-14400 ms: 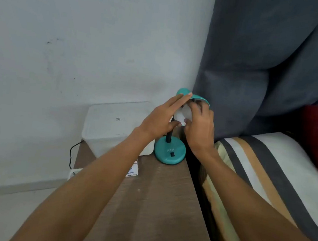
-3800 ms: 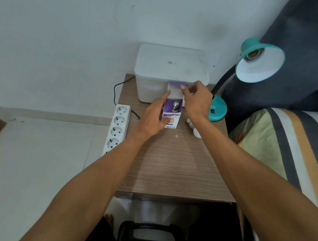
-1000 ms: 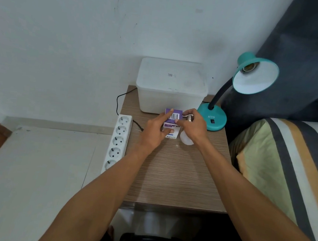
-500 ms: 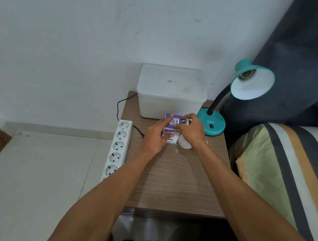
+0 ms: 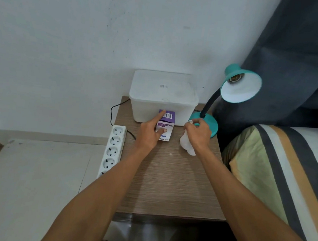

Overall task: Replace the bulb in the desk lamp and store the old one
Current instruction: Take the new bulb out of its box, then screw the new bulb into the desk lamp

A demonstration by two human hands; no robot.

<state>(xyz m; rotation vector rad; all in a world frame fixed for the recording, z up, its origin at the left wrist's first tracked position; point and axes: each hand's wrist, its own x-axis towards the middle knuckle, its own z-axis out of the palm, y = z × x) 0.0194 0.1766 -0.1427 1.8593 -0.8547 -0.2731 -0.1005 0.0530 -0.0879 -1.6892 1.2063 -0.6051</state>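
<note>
Right hand (image 5: 197, 133) fingers (image 5: 192, 124) are wrapped round a white bulb (image 5: 186, 145), metal screw base poking out past the fingertips, globe end down toward the wrist and low over the table (image 5: 167, 180). Left hand (image 5: 150, 133) fingers (image 5: 161, 115) pin the purple bulb box (image 5: 165, 126), index along its top edge, thumb on its front face; the box stands just left of the bulb. Box flap looks shut, can't tell if anything is still inside.

Progress: lamp (image 5: 236, 85) socket is bare inside the teal shade, so the old bulb is out. Left to do, my read: screw a bulb in, store the other one. Which bulb this is, cannot say from here.

Room: beyond the fingertips sits a white lidded tub (image 5: 164, 93), touching or nearly touching the box. Lamp base is just right of the right fingers, the neck curving up over it. Power strip (image 5: 113, 149) runs along the table's left edge. Bed (image 5: 278, 172) butts the right edge. Near half of the table is open; the path up to the shade is clear.
</note>
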